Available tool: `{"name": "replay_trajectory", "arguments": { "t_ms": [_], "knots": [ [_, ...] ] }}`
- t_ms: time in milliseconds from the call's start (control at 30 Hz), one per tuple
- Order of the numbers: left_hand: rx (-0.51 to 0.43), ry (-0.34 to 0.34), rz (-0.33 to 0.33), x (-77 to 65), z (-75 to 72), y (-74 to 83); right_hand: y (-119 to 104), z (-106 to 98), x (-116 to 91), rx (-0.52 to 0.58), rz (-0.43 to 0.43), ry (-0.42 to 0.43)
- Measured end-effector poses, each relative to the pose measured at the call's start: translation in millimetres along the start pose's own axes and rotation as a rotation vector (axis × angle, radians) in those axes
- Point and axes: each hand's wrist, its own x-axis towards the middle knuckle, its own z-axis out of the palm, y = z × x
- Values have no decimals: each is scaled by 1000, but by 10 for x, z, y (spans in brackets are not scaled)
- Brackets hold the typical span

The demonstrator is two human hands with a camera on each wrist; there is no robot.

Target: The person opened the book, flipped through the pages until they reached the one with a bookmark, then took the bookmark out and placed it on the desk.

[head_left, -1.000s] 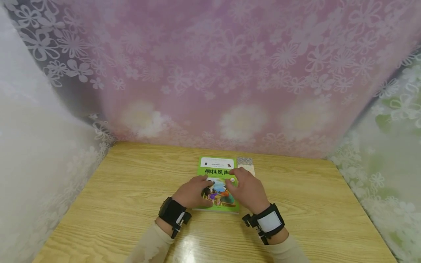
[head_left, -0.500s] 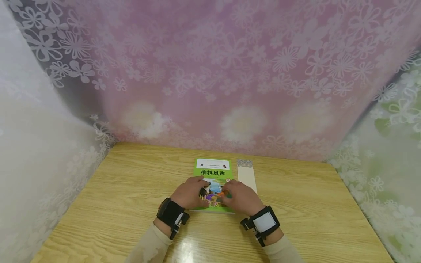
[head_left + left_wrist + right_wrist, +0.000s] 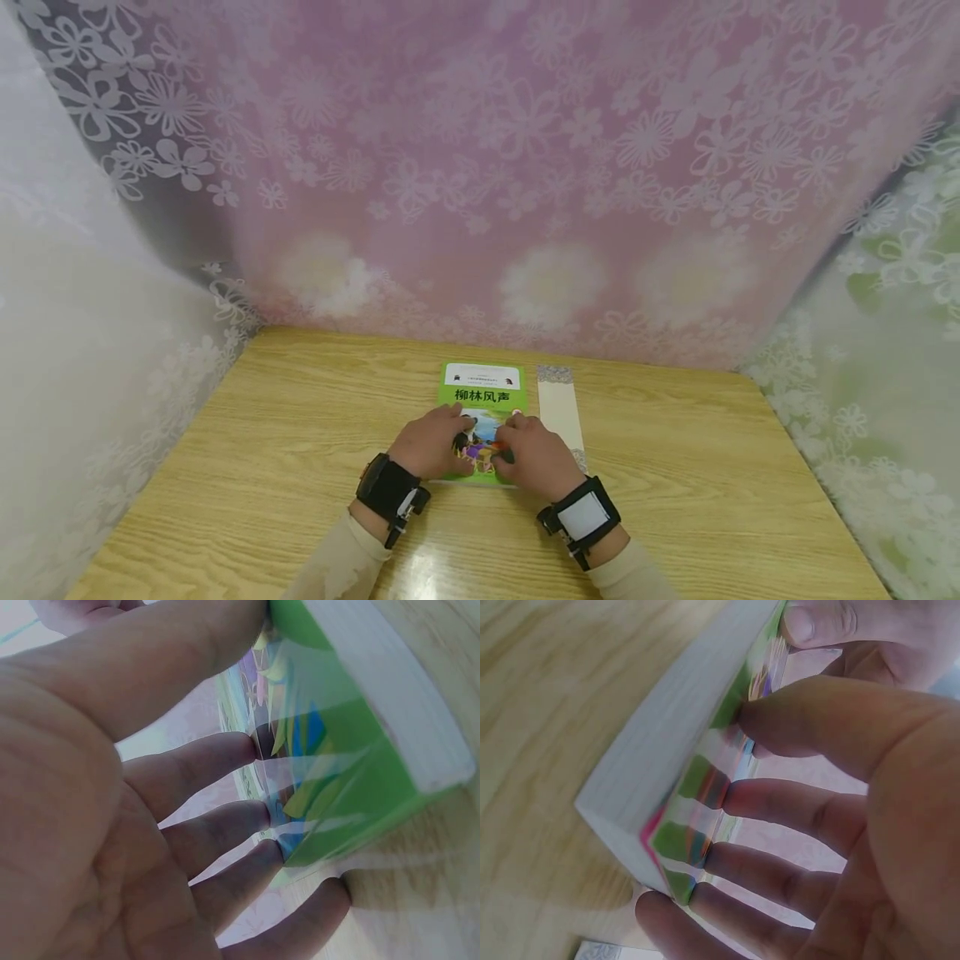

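A thick green paperback book (image 3: 482,397) with a picture cover and black Chinese characters lies flat on the table. My left hand (image 3: 427,443) rests its thumb and fingertips on the cover's lower left part; its little finger reaches past the edge to the wood in the left wrist view. On the lower right of the cover (image 3: 676,838), the fingertips of my right hand (image 3: 546,457) press down, the fingers spread and fairly straight. Right of the book lies a pale strip (image 3: 559,408) with grey patterned ends, partly hidden at its near end by the right hand.
The wooden table (image 3: 315,400) has a light grain. A pink floral cloth (image 3: 450,208) hangs behind it, and pale floral cloths (image 3: 97,333) stand at both sides. Each wrist wears a black strap (image 3: 388,487) with a small camera.
The book has shifted slightly left, away from the pale strip, which now shows almost whole. My right hand has moved left and down onto the cover; the left hand has barely moved.
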Motion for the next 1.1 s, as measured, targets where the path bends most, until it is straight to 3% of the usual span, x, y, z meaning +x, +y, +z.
{"name": "replay_trajectory", "arguments": {
  "t_ms": [433, 967, 1100],
  "knots": [
    [77, 15, 55, 19, 42, -71, 37, 41, 2, -30, -5, 9],
    [50, 20, 38, 23, 31, -45, 24, 9, -14, -5, -2, 3],
    [-7, 13, 42, 33, 28, -77, 38, 12, -10, 9, -14, -3]
  ]
}}
